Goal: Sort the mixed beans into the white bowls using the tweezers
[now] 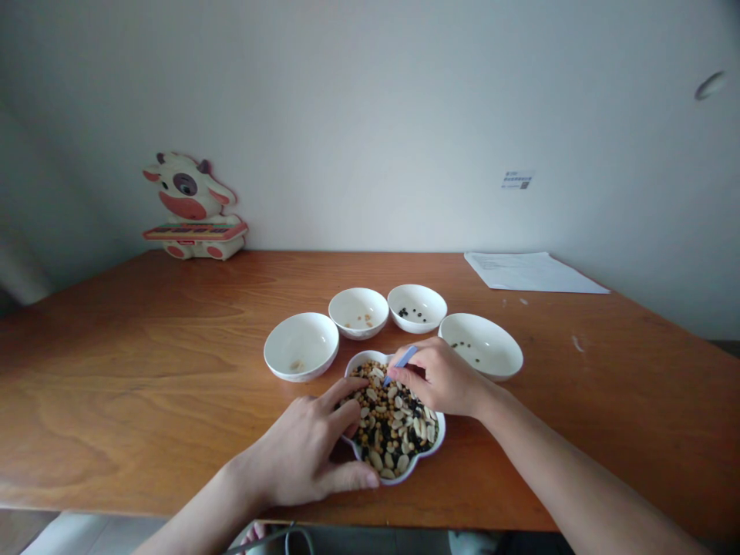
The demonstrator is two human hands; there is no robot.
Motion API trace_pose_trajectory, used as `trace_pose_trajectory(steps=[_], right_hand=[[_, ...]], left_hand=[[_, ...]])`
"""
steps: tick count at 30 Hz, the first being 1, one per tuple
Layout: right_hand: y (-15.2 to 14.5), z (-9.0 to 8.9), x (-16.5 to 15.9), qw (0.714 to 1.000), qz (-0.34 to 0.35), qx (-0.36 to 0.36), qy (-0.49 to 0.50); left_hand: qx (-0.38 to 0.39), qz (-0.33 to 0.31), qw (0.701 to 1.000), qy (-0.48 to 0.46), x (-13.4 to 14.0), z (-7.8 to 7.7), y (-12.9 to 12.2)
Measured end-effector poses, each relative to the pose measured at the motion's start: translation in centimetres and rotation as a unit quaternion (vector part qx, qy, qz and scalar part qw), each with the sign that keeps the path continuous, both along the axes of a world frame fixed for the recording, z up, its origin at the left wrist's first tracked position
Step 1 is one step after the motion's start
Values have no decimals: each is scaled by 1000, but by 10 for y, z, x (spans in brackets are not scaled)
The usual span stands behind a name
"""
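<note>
A white flower-shaped dish (442, 435) sits near the table's front edge, filled with mixed peanuts, yellow kernels, and dark and green beans or seeds. Across its left side lies my left hand (306, 443), the thumb against the near rim and the other fingers bent over the edge onto the mix. My right hand (442, 378) pinches a pair of blue tweezers (406, 357), tips down among the seeds at the dish's far side. What the tips touch is too small to make out.
Four white bowls arc behind the dish: a left bowl (301, 339) with a pale piece, a second (358, 304) with yellow kernels, a third (417, 301) with black beans, and a right one (491, 343) with small greenish beans. A cow toy keyboard (193, 220) and papers (532, 271) stand by the wall.
</note>
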State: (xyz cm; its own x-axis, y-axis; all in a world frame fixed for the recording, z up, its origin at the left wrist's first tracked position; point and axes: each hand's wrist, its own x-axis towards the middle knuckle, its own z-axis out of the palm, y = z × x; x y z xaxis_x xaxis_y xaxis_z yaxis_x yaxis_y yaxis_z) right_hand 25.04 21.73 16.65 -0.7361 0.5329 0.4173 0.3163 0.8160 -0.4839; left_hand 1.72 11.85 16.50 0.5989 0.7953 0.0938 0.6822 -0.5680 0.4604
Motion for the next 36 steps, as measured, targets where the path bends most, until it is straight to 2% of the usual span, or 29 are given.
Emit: trace_pose_trajectory(steps=[16, 25, 31, 36], right_hand=[[0, 1, -1, 1000, -2, -1, 3], [1, 6, 2, 999, 6, -6, 49], [0, 18, 9, 996, -24, -11, 87], [5, 26, 26, 992, -81, 10, 93]], left_hand=[[-3, -8, 1000, -13, 1, 1, -1], [0, -2, 1000, -7, 0, -2, 0], [3, 0, 1000, -11, -1, -2, 0], [6, -3, 1000, -11, -1, -1, 0]])
